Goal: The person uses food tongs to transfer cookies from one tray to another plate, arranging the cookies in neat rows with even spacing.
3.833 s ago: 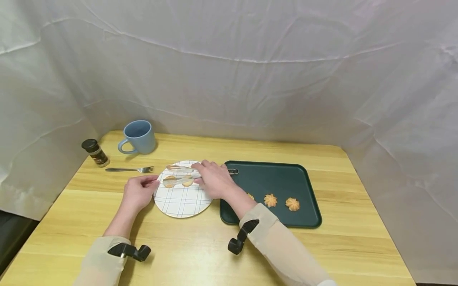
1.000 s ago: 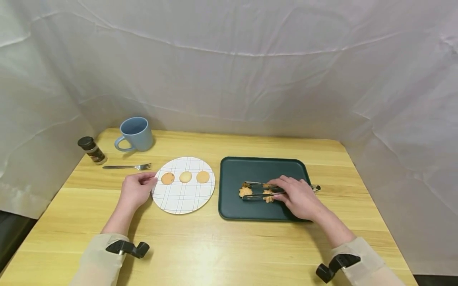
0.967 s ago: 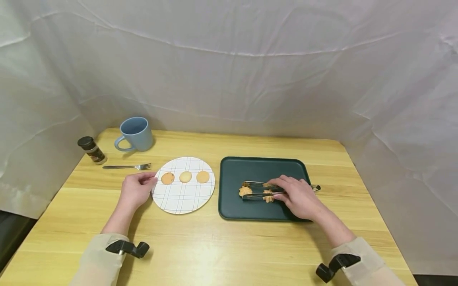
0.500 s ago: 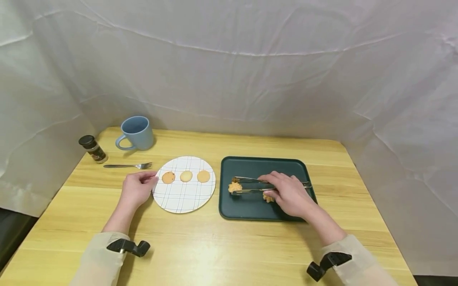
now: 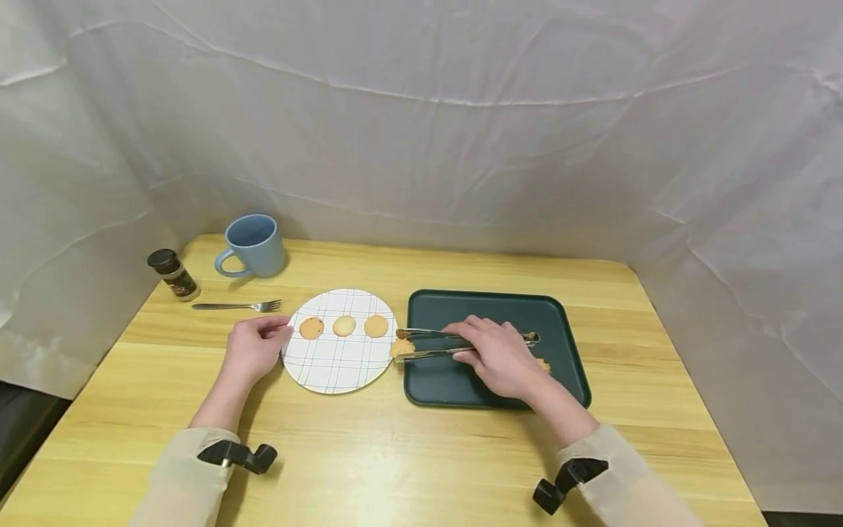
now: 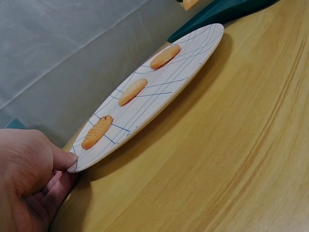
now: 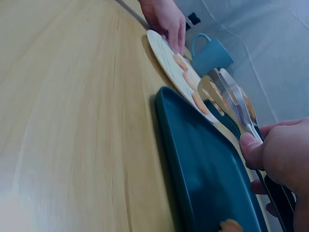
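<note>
My left hand (image 5: 255, 349) pinches the left rim of a round white plate (image 5: 336, 369) with blue lines; in the left wrist view the thumb lies on top of the rim. Three flat round cookies lie in a row on it, the speckled cookie (image 6: 98, 132) nearest that hand. My right hand (image 5: 495, 355) grips metal tongs (image 5: 431, 353), which point left. Between the tongs' tips is a flower-shaped cookie (image 5: 402, 348), held above the gap between the plate and the dark green tray (image 5: 454, 391). Another flower-shaped cookie (image 5: 543, 364) on the tray shows partly behind the right hand.
A blue mug (image 5: 255, 247) stands behind the plate at the back left. A fork (image 5: 238, 306) lies left of the plate, and a black-capped spice jar (image 5: 174, 275) stands near the left edge. White cloth (image 5: 421, 161) hangs around the table.
The right hand has carried the flower-shaped cookie left in the tongs, from over the tray to the plate's right edge. Earlier the tongs were over the plate. The left hand stays at the rim.
</note>
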The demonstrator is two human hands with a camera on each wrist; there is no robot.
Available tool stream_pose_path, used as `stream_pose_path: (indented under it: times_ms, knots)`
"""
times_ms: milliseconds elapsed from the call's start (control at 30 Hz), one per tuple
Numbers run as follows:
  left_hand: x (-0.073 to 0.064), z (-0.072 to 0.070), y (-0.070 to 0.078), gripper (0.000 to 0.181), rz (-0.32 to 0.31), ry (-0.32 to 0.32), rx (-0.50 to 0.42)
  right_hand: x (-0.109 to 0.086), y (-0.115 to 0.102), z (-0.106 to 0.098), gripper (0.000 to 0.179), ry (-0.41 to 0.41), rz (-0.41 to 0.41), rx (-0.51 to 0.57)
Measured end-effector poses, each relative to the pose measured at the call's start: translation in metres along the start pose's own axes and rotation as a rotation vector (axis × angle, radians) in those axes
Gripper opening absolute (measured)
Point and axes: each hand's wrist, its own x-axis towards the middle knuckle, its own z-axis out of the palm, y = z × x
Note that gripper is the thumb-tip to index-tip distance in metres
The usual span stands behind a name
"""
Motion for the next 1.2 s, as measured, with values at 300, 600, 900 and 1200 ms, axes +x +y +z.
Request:
stream_pose_path:
  times_ms: [300,600,900,1200]
  knots:
    - [0.0,0.0,0.0,0.033,0.0,-0.001,-0.003,0.02,-0.017,0.013,0.041,-0.039,-0.007,-0.009]
    - [0.0,0.001,0.0,0.033,-0.009,0.0,0.0,0.036,-0.028,0.023,0.042,-0.059,-0.012,-0.037]
    - [0.001,0.0,0.0,0.033,-0.009,-0.001,0.001,0.041,-0.032,0.024,0.046,-0.097,0.005,-0.032]
    - [0.0,0.0,-0.002,0.032,0.049,0.014,0.0,0.034,-0.033,0.011,0.049,-0.115,0.005,0.017]
